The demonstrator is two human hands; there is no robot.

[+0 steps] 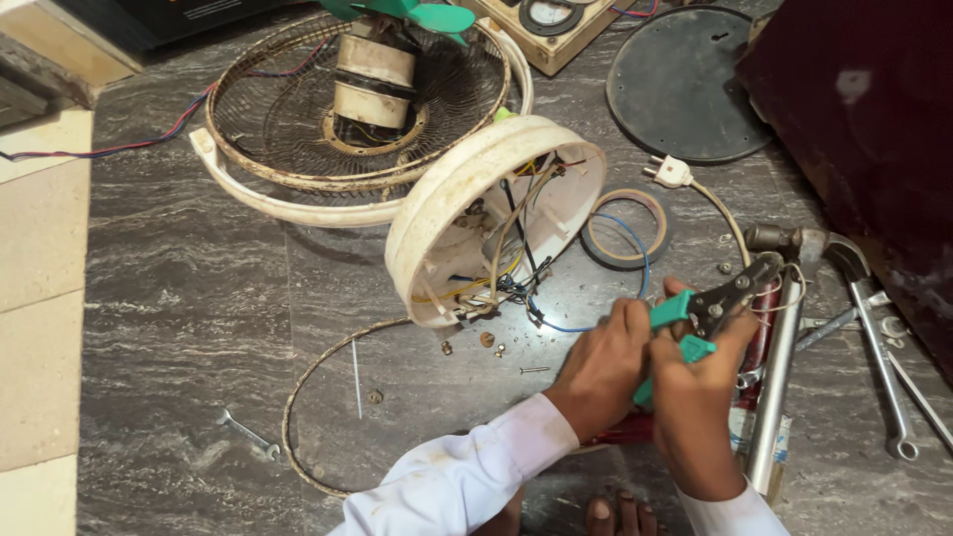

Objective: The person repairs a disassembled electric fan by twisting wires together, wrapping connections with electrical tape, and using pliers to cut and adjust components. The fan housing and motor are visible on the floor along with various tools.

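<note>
My right hand (700, 397) grips the green handles of a pair of pliers (717, 303), whose dark jaws point up and to the right. My left hand (601, 362) rests against the upper green handle and pinches a thin wire close to the tool. A blue wire (635, 263) runs from there back into the open cream fan base (467, 213), which lies tilted with tangled yellow, black and blue wires showing inside. Both sleeves are white.
A rusty fan guard with its motor (372, 79) lies behind the base. A tape roll (625, 226), white plug (673, 172), dark round plate (685, 84), hammer (779, 328), spanners (884, 337), small wrench (248, 434), wire ring (298, 397) and loose screws lie on the grey stone floor.
</note>
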